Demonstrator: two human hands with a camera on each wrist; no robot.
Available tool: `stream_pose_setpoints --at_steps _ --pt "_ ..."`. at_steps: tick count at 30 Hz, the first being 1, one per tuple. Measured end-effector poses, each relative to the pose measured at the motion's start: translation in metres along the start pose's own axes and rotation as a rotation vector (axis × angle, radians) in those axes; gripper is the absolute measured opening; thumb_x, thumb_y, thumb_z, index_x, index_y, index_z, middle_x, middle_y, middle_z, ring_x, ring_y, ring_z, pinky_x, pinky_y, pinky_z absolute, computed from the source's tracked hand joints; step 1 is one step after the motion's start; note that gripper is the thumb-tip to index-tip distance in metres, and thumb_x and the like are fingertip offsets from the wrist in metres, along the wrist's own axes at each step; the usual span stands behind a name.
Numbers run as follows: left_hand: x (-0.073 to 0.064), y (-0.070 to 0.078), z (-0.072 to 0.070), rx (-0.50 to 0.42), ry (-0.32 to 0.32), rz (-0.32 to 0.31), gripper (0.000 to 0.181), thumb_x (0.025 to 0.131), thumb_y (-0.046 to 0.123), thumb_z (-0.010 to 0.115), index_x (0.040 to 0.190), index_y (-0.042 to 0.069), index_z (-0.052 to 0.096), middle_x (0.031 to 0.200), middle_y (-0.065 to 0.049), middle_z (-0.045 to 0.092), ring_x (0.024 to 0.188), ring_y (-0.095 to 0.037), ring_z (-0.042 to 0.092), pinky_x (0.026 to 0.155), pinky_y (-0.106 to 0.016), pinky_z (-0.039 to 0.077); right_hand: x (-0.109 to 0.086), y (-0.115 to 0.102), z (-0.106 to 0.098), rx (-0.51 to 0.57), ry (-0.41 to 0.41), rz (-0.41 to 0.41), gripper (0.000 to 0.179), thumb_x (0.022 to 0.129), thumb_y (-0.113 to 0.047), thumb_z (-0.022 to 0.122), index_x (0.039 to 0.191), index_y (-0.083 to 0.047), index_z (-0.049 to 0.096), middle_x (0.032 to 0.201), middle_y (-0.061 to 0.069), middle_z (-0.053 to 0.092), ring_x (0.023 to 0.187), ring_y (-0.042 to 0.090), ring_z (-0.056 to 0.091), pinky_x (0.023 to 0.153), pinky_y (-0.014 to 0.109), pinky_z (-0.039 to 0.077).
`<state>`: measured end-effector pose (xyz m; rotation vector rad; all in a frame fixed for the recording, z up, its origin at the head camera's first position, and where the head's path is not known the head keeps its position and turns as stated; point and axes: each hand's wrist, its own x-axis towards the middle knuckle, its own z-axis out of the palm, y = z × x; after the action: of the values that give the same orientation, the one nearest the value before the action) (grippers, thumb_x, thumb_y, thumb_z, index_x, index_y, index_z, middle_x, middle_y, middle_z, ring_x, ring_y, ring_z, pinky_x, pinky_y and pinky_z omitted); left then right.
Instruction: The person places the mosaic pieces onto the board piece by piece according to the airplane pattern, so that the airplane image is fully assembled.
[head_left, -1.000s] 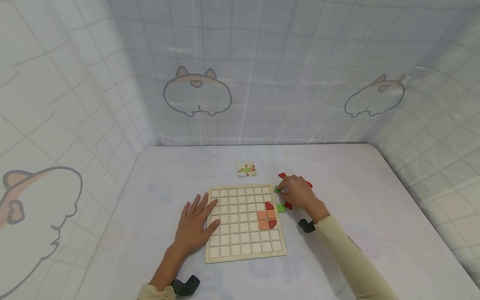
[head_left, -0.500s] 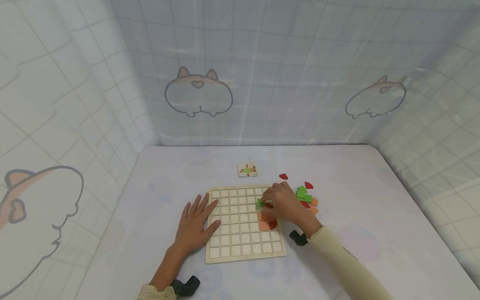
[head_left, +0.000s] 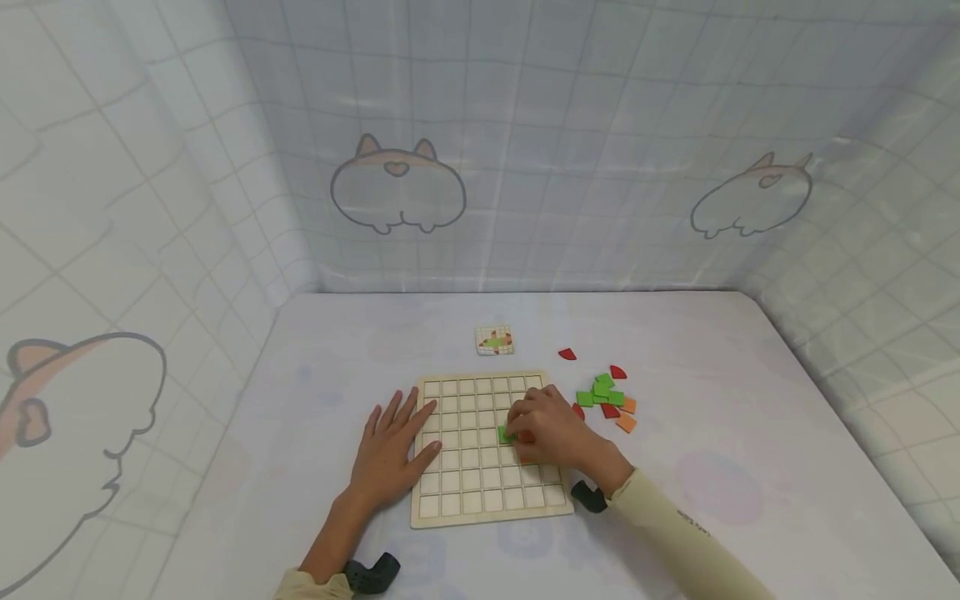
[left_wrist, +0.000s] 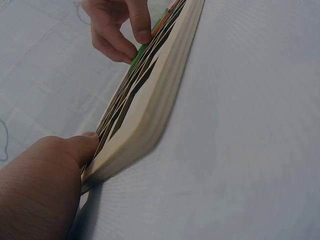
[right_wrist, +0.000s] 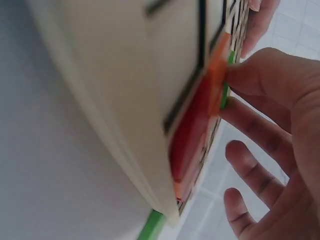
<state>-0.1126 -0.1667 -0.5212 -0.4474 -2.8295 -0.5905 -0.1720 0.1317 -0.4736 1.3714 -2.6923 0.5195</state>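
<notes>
My left hand [head_left: 386, 454] lies with spread fingers on the left edge of a wooden grid board [head_left: 480, 502]; its thumb [left_wrist: 85, 145] reaches over the rim in the left wrist view. Over the right part of the board, my right hand [head_left: 547, 429] pinches a green square tile [head_left: 506, 435] between thumb and fingertips, right at a cell beside the orange tiles. The right wrist view has this green tile [right_wrist: 224, 95] next to an orange tile [right_wrist: 216, 75] and a red quarter-round tile [right_wrist: 192, 127] set in the board. My right hand partly hides these pieces from the head view.
Right of the board lies a loose pile of green tiles [head_left: 602, 389], orange tiles [head_left: 626, 423] and red quarter-round pieces [head_left: 567, 354]. Behind the board is a small pattern card [head_left: 494, 340]. Dark wrist devices [head_left: 372, 573] sit by both wrists. Patterned cloth walls [head_left: 570, 208] surround the table.
My right hand has gone from the tiles beside the board to above its right part, then further left and nearer me, carrying a green tile. My left hand has stayed in place.
</notes>
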Motion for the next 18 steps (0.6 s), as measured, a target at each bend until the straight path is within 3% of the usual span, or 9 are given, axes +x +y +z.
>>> stream_pose_setpoints --at_steps 10,18 --pt "-0.0019 -0.0032 0.0009 0.015 0.001 -0.003 0.067 0.095 0.055 0.052 0.151 0.019 0.043 0.158 -0.011 0.029 0.147 -0.035 0.017 0.115 -0.057 0.01 0.0026 -0.0054 0.0019 0.0 -0.011 0.035 0.012 0.082 -0.015 0.078 0.09 -0.023 0.081 0.095 -0.012 0.068 0.095 0.011 0.05 0.079 0.031 0.036" --pt "-0.0004 -0.0018 0.0005 -0.003 0.011 0.013 0.066 0.095 0.054 0.054 0.15 0.019 0.044 0.157 -0.012 0.03 0.146 -0.036 0.019 0.114 -0.058 0.011 -0.0046 0.0 0.0004 -0.002 0.026 0.067 0.008 0.082 -0.02 0.08 0.087 -0.026 0.08 0.095 -0.013 0.068 0.098 0.01 0.051 0.079 0.032 0.038"
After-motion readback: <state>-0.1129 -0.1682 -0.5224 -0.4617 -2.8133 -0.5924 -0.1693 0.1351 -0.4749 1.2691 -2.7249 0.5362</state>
